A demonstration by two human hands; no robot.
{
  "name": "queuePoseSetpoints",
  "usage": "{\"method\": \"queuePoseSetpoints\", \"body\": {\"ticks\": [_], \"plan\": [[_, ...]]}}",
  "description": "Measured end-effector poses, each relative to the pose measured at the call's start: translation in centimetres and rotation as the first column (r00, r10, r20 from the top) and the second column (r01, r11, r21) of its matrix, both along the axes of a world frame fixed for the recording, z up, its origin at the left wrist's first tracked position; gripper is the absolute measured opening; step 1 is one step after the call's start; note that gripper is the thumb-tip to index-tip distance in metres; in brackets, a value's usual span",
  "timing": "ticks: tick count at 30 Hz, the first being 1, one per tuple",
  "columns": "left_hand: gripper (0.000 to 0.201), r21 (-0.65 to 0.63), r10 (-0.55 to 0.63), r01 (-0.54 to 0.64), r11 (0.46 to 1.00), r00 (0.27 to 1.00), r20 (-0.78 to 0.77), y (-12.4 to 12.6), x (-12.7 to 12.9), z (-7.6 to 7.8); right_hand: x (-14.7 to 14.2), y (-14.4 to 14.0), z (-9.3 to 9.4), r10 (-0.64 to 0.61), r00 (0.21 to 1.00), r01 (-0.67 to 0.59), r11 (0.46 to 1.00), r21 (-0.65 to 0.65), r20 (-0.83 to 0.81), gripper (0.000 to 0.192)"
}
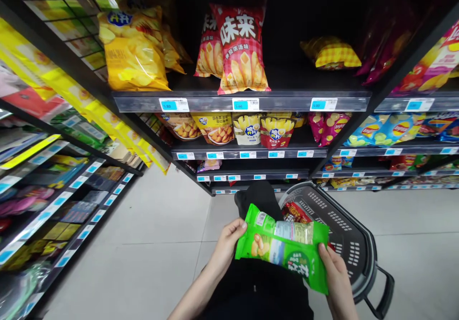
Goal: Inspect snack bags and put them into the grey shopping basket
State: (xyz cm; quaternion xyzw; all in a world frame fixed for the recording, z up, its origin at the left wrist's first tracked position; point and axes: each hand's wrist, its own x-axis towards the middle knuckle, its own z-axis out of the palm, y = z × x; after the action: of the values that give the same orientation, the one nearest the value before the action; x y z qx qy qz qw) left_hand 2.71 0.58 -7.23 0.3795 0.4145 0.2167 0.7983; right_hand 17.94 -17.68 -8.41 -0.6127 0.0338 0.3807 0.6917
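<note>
Green snack bag (pixel 283 247) at lower centre, pinched at both ends: left hand (pixel 227 244) on its left edge, right hand (pixel 335 270) on its right. It's off the shelf (pixel 244 103), just above the basket (pixel 353 243), not yet in. One red packet (pixel 297 212) already inside.

I see both hands on a green bag (pixel 283 248): left hand (pixel 226 244) grips its left edge, right hand (pixel 334 270) its lower right corner. The bag is tilted, above a dark basket (pixel 344 234) holding a red packet (pixel 296 212). Ahead, a shelf (pixel 240 101) carries a yellow bag (pixel 134 49) and a red bag (pixel 242 47).
</note>
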Motion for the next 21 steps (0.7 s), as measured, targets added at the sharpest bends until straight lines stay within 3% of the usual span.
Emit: {"method": "queuePoseSetpoints", "body": {"ticks": [3,7,10,14,16,18,21], "plan": [[0.029,-0.065,-0.045,0.051,0.997,0.994,0.098,-0.3,-0.5,0.1,0.1,0.6,0.2,0.023,0.996,-0.02,0.999,0.037,-0.081,0.035],[0.029,-0.021,-0.165,0.17,0.985,0.975,0.15,-0.5,-1.0,1.4,0.4,0.8,0.3,0.038,0.988,-0.033,0.999,0.035,-0.151,0.035],[0.026,-0.01,-0.131,0.134,0.991,0.98,0.152,-0.6,-1.0,2.1,0.3,0.7,0.7,0.07,0.983,-0.064,0.997,0.039,-0.171,0.035],[0.028,0.015,-0.057,0.055,0.998,0.992,0.117,-0.8,-0.9,2.1,0.1,0.1,0.9,0.076,0.994,-0.073,0.996,0.045,-0.074,0.035],[0.03,0.111,-0.084,0.075,0.991,0.994,0.072,-0.5,-1.2,2.0,0.5,-0.4,0.7,0.109,0.993,-0.109,0.994,-0.005,0.054,0.039],[0.029,0.318,-0.176,0.176,0.931,0.984,-0.031,0.3,-1.7,2.3,1.3,-1.1,0.5,0.156,0.943,-0.127,0.985,-0.116,0.294,0.042],[0.033,0.608,-0.287,0.392,0.69,0.92,-0.268,1.7,-2.8,3.6,2.7,-2.1,0.9,0.262,0.729,-0.127,0.96,-0.25,0.633,0.036]]}}
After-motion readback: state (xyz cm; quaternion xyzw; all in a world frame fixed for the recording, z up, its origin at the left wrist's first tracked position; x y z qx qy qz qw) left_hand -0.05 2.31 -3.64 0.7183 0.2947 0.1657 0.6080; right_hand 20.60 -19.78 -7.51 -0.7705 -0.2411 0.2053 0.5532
